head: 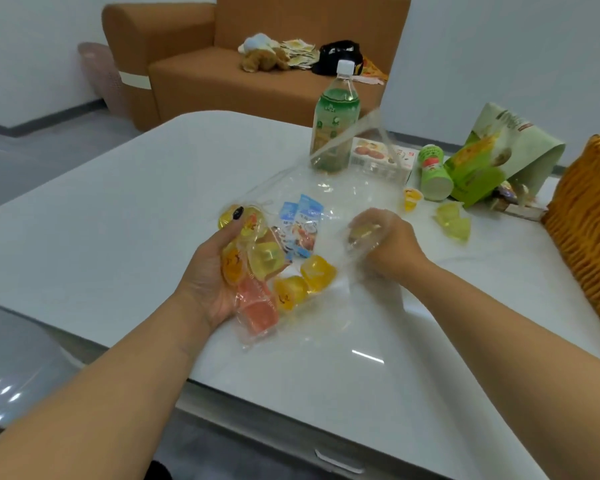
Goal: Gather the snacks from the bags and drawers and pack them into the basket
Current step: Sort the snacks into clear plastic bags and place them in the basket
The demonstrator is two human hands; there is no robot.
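A clear plastic bag [329,188] lies spread on the white table [118,216], with jelly cups and blue snack packets [300,223] in it. My left hand [212,268] grips a bunch of yellow, orange and pink jelly cups [257,271] through the plastic. Two more yellow cups [305,282] lie beside that hand. Reaching inside the bag, my right hand [385,240] curls round a yellowish jelly cup [362,233]. The woven orange basket [589,216] stands at the right edge.
A green drink bottle [333,119], a snack box [381,161], a green can [433,171] and a green paper bag [499,150] stand at the back right. Loose jelly cups [454,220] lie near them. Behind the table is a brown sofa [222,71] with toys.
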